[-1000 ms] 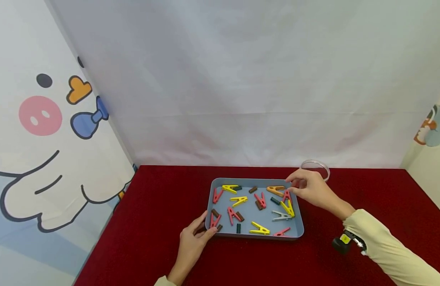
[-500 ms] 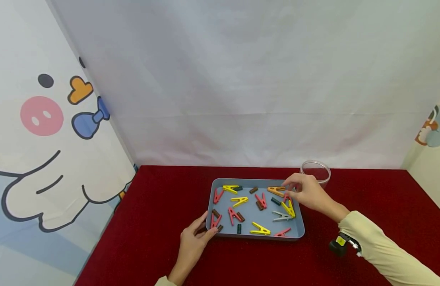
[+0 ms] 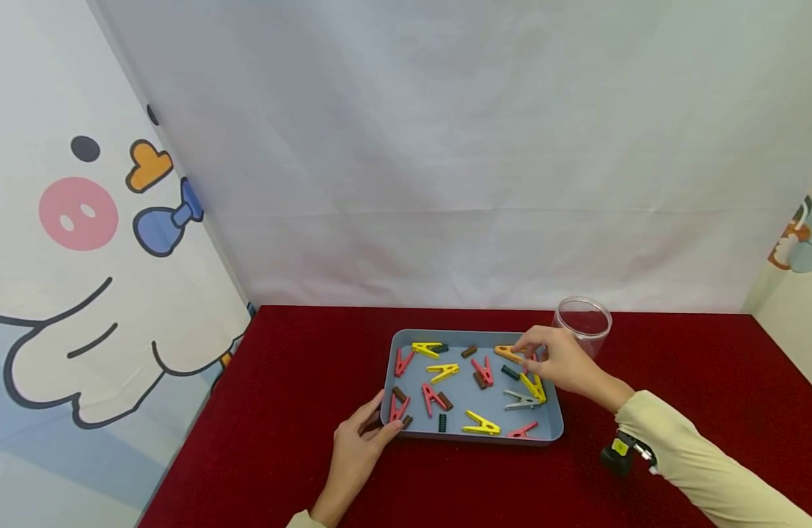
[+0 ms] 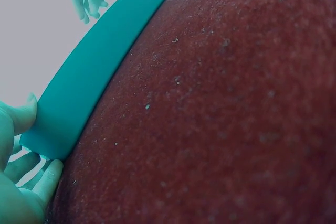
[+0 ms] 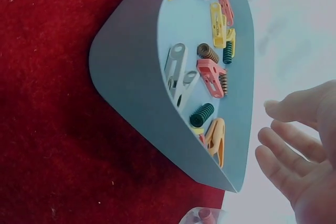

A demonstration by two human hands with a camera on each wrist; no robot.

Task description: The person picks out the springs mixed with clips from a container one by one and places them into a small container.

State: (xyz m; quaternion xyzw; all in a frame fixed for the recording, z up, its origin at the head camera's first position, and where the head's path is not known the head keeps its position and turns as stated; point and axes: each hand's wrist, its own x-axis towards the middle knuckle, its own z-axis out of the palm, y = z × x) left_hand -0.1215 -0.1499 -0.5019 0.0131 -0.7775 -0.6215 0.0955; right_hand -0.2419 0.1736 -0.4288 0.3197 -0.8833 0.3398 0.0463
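Observation:
A shallow blue-grey tray [image 3: 468,433] lies on the red cloth, holding several plastic clips and loose springs. My left hand [image 3: 356,444] grips its near left corner, thumb at the rim and fingers along the outer wall, as the left wrist view shows of that hand [image 4: 23,166]. Over the tray's far right corner hovers my right hand [image 3: 564,359], fingers loosely bent with nothing between them. Beneath its fingertips are an orange clip [image 3: 506,353] and a red clip, partly hidden. Close by lie a yellow clip [image 3: 534,389], a grey clip [image 3: 521,400] and a dark green spring [image 3: 510,372].
A clear round jar [image 3: 584,319] stands behind my right hand, with a reddish thing inside it in the right wrist view. The red cloth [image 3: 300,367] covers the table, and a white curtain [image 3: 478,183] hangs along its back edge.
My right hand has moved left and slightly down, farther over the tray, showing more of the jar. The left hand keeps its place at the corner.

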